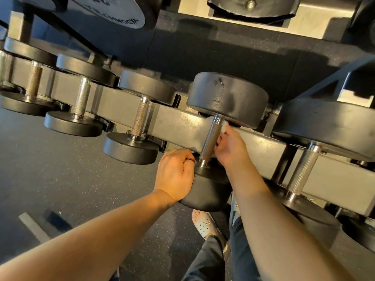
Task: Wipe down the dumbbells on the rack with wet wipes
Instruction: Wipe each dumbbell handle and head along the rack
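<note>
A black dumbbell (227, 98) with a knurled steel handle (211, 138) lies across the rack's rail (178, 126) in front of me. My right hand (231, 149) holds a white wet wipe (223, 126) against the right side of the handle, fingers curled around it. My left hand (175, 173) grips the upper edge of the dumbbell's near head (205, 191), fingers curled. Only a small bit of the wipe shows above my fingers.
Three smaller dumbbells (140, 118) sit to the left on the same rail, and a larger one (304, 169) to the right. Big weight plates (113, 11) hang above. Below is dark rubber floor (60, 169), with a foot in a grey clog (204, 222).
</note>
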`<action>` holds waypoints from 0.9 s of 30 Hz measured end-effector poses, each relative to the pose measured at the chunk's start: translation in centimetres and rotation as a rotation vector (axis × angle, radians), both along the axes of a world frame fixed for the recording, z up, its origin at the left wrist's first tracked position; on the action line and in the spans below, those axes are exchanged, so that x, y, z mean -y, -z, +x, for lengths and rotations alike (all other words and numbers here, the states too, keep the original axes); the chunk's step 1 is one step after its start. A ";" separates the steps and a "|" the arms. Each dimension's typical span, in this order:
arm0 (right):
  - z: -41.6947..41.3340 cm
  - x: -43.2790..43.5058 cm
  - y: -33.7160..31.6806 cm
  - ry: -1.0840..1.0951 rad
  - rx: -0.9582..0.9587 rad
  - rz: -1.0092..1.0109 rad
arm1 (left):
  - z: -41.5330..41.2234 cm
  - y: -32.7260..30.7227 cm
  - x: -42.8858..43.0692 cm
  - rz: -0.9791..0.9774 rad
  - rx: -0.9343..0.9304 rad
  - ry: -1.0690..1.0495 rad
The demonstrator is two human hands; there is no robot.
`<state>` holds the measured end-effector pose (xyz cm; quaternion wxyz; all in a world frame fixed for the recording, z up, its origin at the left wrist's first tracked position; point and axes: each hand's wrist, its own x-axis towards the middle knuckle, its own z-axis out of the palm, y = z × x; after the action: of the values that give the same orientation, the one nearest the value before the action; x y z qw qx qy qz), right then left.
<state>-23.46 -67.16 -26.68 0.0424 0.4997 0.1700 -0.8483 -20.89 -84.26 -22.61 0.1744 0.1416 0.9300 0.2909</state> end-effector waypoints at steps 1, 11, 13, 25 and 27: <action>-0.3 0.0 0.1 -0.059 -0.040 -0.037 | 0.0 0.0 0.0 -0.005 -0.002 0.002; 3.7 1.1 -1.3 -0.151 -0.038 0.726 | 0.1 0.1 -0.1 -0.005 -0.004 -0.009; 4.2 1.3 -1.6 -0.339 -0.084 1.020 | 0.0 0.1 -0.1 0.004 -0.006 -0.014; 4.6 1.3 -2.9 -1.239 -0.084 1.547 | 0.1 -0.1 -0.1 0.068 -0.005 -0.121; 3.7 1.6 -2.8 -1.207 -0.208 1.918 | 0.2 0.0 0.0 0.099 0.010 -0.148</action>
<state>-19.80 -68.76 -23.84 0.0298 0.0898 0.9644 -0.2469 -20.71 -84.21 -22.60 0.1499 0.0796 0.9215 0.3494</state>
